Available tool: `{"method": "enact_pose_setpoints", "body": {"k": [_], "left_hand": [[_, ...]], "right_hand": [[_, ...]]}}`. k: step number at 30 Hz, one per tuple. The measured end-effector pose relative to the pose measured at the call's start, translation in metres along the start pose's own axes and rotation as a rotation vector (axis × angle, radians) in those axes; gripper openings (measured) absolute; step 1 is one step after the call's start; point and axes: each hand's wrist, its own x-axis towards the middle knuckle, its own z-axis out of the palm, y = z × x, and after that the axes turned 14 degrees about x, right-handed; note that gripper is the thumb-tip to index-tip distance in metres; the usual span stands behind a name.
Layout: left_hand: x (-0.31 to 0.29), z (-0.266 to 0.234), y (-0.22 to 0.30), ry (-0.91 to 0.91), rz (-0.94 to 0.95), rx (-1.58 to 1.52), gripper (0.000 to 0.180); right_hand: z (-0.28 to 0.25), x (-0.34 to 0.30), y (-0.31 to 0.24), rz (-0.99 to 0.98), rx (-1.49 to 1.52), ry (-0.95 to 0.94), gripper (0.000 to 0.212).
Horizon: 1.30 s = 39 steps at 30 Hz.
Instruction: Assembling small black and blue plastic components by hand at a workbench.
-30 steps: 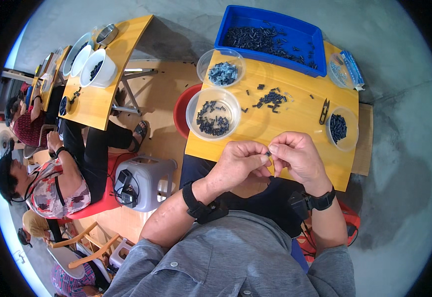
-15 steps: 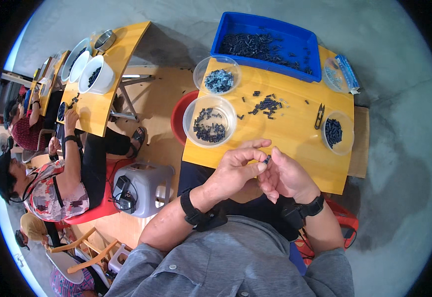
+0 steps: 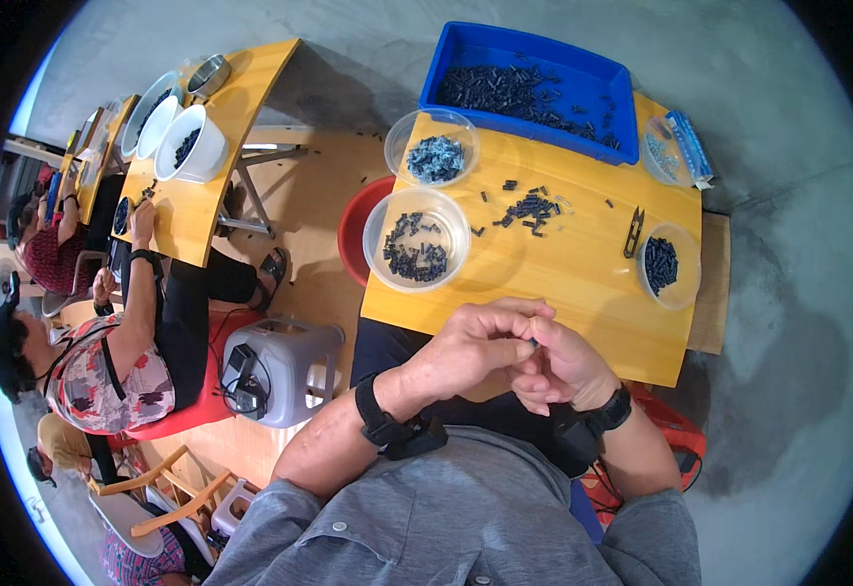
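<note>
Left hand [image 3: 475, 347] pinches a small dark piece [image 3: 533, 343] near the close edge of the table [image 3: 583, 278], at six o'clock from the loose pile [image 3: 530, 208]; right hand [image 3: 575, 369] curls against the left. So narrow a pinch could let the piece slip and drop over the edge. Both hands cover most of it, and I cannot tell whether the right one also grips.

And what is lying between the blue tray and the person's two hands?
In the head view, a loose pile of short dark pieces lies on the yellow table, between the blue tray and the left hand and right hand.
</note>
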Motion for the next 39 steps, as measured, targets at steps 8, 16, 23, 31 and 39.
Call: {"method": "enact_pose_setpoints", "body": {"k": [8,16,23,31,39], "left_hand": [[0.003,-0.009,-0.008,-0.039,0.07,0.008,0.024],[0.009,-0.013,-0.006,-0.036,-0.03,-0.062,0.021],[0.01,-0.017,-0.007,-0.048,-0.221,-0.035,0.012],[0.014,-0.021,0.012,-0.013,-0.265,-0.075,0.01],[0.011,-0.017,-0.005,0.005,-0.21,-0.089,0.01]], "right_hand": [[0.004,0.005,0.004,-0.027,0.071,-0.001,0.048],[0.009,0.012,0.013,-0.075,0.178,0.112,0.04],[-0.001,0.025,0.036,-0.155,0.404,0.015,0.044],[0.003,0.022,0.018,-0.091,0.36,-0.002,0.051],[-0.002,0.018,0.016,-0.078,0.375,0.0,0.06]]}}
